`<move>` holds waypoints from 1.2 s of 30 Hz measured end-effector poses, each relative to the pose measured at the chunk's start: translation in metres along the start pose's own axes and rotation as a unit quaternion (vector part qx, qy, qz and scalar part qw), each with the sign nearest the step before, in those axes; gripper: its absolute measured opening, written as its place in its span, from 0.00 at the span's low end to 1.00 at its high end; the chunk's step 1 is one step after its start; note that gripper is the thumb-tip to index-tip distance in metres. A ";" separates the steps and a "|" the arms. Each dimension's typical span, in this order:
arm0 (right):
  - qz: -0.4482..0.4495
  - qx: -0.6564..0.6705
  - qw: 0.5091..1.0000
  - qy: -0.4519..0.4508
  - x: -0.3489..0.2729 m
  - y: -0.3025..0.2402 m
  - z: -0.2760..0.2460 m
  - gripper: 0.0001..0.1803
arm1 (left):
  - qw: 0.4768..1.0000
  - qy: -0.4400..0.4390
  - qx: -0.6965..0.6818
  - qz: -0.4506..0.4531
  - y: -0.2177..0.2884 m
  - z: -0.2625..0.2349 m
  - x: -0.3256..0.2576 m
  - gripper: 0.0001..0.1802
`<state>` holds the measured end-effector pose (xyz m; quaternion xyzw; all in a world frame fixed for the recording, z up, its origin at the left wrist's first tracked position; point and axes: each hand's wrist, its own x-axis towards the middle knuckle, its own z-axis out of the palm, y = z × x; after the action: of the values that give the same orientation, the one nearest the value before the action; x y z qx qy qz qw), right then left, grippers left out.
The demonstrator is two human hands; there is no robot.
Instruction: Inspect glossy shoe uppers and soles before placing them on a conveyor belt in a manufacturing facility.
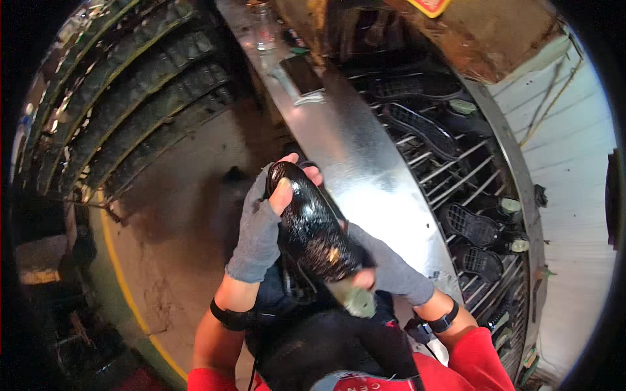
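Between my hands, in front of my body, is a glossy black shoe [310, 218] with a wrinkled upper. A pale green shoe last [359, 301] sticks out of its heel end, which points toward me. My left hand [261, 218], in a grey fingerless glove, grips the toe end with the thumb across the top. My right hand [385, 264], gloved the same way, is closed round the heel end from the right and below. Some of its fingers are hidden behind the shoe. A dark loop-like edge hangs under the shoe on its left side; I cannot tell what part it is.
A shiny metal ledge [355, 156] runs ahead and to the right, with a glass bottle [264, 36] at its far end. Beyond it, a barred rack [479, 186] carries black shoe soles [473, 223]. Tiered racks [130, 85] of dark items stand left, near a yellow floor line [120, 270].
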<state>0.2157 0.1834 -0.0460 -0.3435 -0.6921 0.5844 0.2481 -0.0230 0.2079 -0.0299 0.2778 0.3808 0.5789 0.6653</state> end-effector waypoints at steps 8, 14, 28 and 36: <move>0.245 0.401 0.883 0.004 0.008 -0.029 0.028 0.37 | 0.980 -0.035 0.149 0.127 -0.034 -0.066 0.017 0.41; 0.233 0.403 0.876 0.126 -0.002 -0.028 0.003 0.32 | 0.924 -0.023 0.357 0.138 -0.051 -0.062 0.057 0.30; 0.250 0.463 0.851 -0.017 0.033 -0.012 0.070 0.37 | 0.994 -0.085 0.035 0.059 0.031 -0.067 -0.014 0.41; 0.254 0.454 0.854 0.017 0.030 -0.012 0.067 0.40 | 0.990 -0.100 0.082 0.063 0.040 -0.059 -0.017 0.46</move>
<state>0.1442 0.1625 -0.0491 -0.3667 -0.2341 0.8702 0.2312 -0.0953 0.1943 -0.0271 0.4117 0.3407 0.5559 0.6368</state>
